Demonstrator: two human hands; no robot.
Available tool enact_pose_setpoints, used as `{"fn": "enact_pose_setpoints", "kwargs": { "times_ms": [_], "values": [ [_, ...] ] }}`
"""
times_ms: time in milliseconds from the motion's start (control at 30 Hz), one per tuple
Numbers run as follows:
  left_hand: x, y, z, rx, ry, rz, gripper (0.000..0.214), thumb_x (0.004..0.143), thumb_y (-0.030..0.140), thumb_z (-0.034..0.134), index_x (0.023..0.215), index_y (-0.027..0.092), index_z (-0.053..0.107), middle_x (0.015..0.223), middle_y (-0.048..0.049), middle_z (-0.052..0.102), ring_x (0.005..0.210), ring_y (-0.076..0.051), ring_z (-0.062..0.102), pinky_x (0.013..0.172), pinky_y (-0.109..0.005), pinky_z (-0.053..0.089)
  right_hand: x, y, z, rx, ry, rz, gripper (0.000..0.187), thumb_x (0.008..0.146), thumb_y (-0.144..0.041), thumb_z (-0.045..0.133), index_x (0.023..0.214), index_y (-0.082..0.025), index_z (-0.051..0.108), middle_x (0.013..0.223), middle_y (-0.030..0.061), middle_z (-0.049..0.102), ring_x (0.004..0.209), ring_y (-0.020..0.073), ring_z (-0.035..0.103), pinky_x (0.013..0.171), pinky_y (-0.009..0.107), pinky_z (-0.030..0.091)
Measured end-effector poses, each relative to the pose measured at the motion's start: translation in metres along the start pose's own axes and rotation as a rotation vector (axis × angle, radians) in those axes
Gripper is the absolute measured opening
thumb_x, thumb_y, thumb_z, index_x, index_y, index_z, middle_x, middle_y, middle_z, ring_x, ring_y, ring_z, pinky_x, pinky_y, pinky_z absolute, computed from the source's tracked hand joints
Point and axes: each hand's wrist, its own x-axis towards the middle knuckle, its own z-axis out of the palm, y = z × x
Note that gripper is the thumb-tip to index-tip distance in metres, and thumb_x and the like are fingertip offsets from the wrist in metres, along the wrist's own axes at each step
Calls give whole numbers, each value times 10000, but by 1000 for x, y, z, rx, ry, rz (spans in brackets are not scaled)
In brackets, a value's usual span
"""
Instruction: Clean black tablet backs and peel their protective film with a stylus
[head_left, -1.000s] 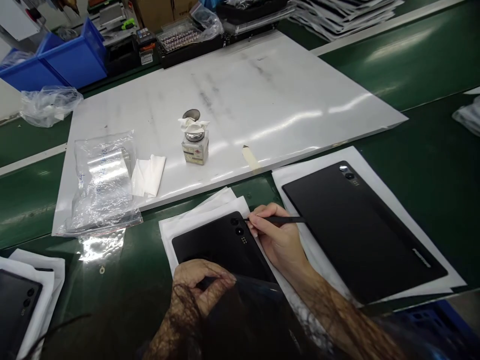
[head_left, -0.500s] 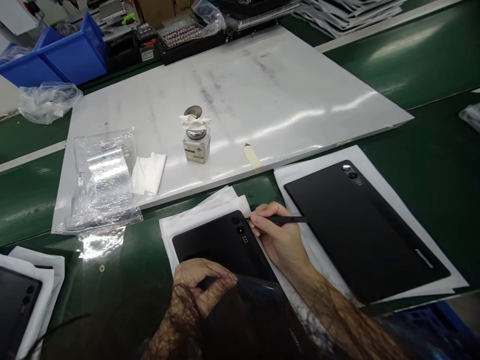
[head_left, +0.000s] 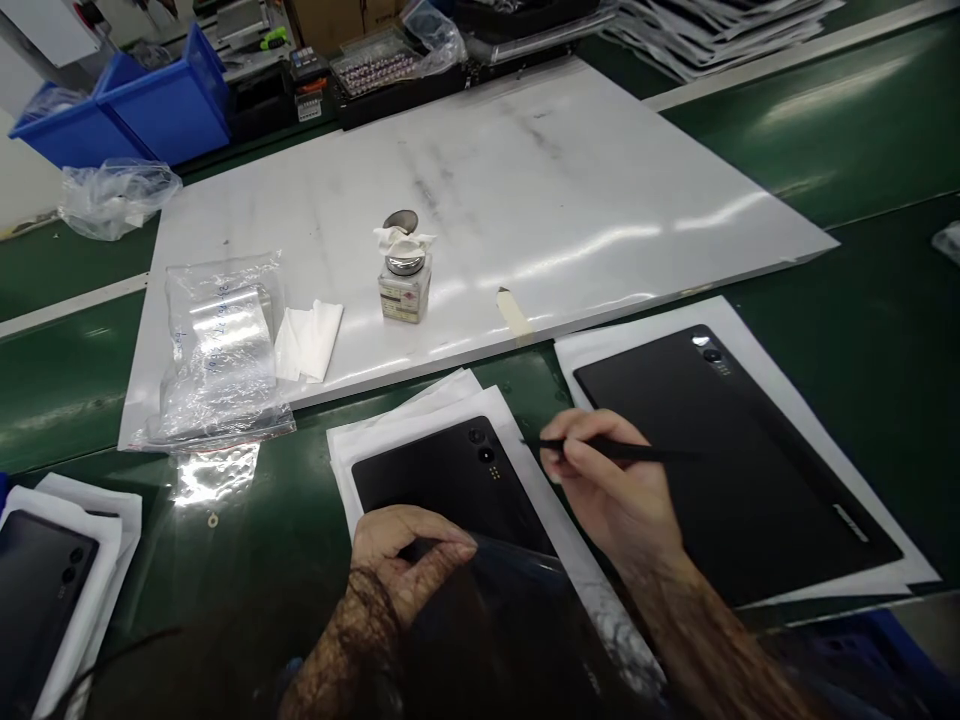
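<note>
A black tablet back (head_left: 450, 485) with its camera lenses up lies on white paper sheets (head_left: 420, 415) in front of me. My left hand (head_left: 401, 565) is curled closed on its lower part, pinching a clear film (head_left: 525, 570). My right hand (head_left: 615, 495) is closed on a thin black stick tool (head_left: 622, 452), held just right of the tablet, its tip off the tablet's edge. A second, larger black tablet back (head_left: 720, 460) rests on white paper to the right, under my right hand.
A white board (head_left: 487, 200) holds a small bottle with a metal cap (head_left: 405, 285), a folded white cloth (head_left: 307, 340) and a clear plastic bag (head_left: 217, 350). A third tablet (head_left: 37, 590) lies at the far left. Blue bins (head_left: 127, 105) stand at the back.
My right hand with the stick tool has drawn back to the right, away from the tablet's camera corner. My left hand stays put.
</note>
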Motion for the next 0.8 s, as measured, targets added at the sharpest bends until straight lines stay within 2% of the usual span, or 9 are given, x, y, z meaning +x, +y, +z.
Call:
{"fn": "enact_pose_setpoints", "kwargs": {
  "times_ms": [133,233,367,533,800],
  "values": [
    [-2,0,1,-6,22,-33,35,715,214,705,712,237,731,649,21,779,578,-161,739,561,-197,591,-20,-26,-23,-210,-314,-80,168,845,-403,1048,805,-327,904,746,71,774,576,228,701,437,326,560],
    [-3,0,1,-6,37,-53,24,709,227,712,703,244,728,642,31,775,580,-158,734,572,-205,588,-30,-35,-28,-306,-428,-61,164,880,-388,1020,775,-324,912,769,100,806,592,254,746,509,387,628],
    [-4,-1,0,-8,20,-75,33,712,227,710,720,252,729,664,34,776,593,-165,733,579,-224,593,-32,-36,-24,-316,-391,-69,154,861,-396,1022,769,-340,912,726,88,809,601,264,750,533,404,636],
    [-5,-3,0,1,1,-87,72,711,208,710,735,271,734,673,41,778,600,-180,734,576,-248,600,-31,-34,-20,-321,-409,-89,150,871,-342,999,755,-332,905,715,80,818,623,250,765,550,373,642],
    [-2,0,4,18,85,-67,87,680,235,726,678,321,738,618,71,772,541,-205,734,518,-284,611,-39,-27,-26,-263,-391,-122,139,856,-268,1002,795,-359,917,730,72,837,575,255,757,509,394,639]
  ]
}}
